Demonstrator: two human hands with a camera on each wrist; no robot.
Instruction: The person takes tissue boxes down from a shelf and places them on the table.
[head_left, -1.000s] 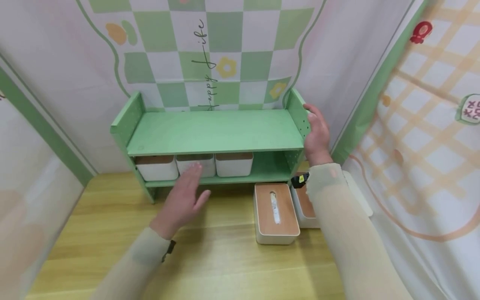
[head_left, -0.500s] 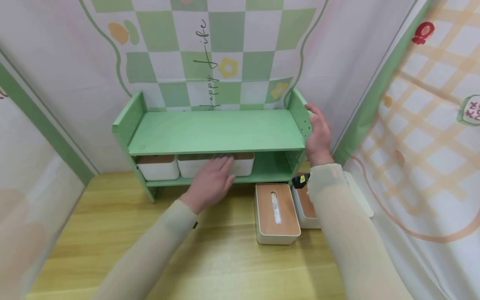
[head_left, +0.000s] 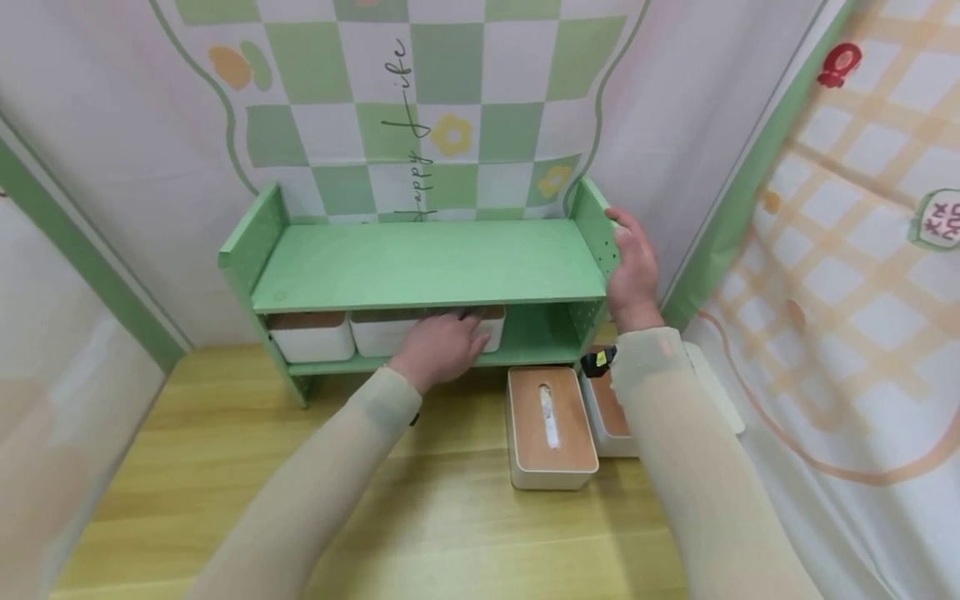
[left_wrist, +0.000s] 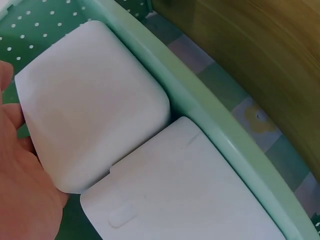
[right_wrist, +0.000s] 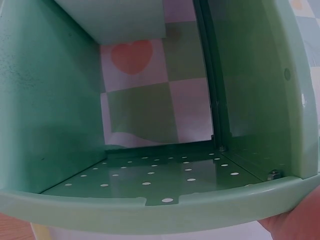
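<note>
A green two-tier shelf (head_left: 427, 267) stands on the wooden table. Three white tissue boxes with wood-brown lids sit side by side in its lower tier. My left hand (head_left: 441, 348) is at the rightmost of these boxes (left_wrist: 92, 107), its fingers reaching over the lid and its thumb apart toward the right. The middle box (left_wrist: 185, 185) lies close beside it, and the left box (head_left: 311, 337) is at the far end. My right hand (head_left: 633, 279) holds the shelf's perforated right side panel (head_left: 596, 225) by its edge; in the right wrist view only part of that hand shows.
In front of the shelf, a tissue box (head_left: 553, 421) with a slotted brown lid stands on the table (head_left: 420, 517). Another box (head_left: 611, 404) beside it is partly hidden by my right forearm. A patterned cloth (head_left: 450, 100) hangs behind the shelf, with another along the right.
My left hand has moved right from the middle box to the rightmost box on the shelf, its fingers now over the lid. The right hand stays on the side panel.
</note>
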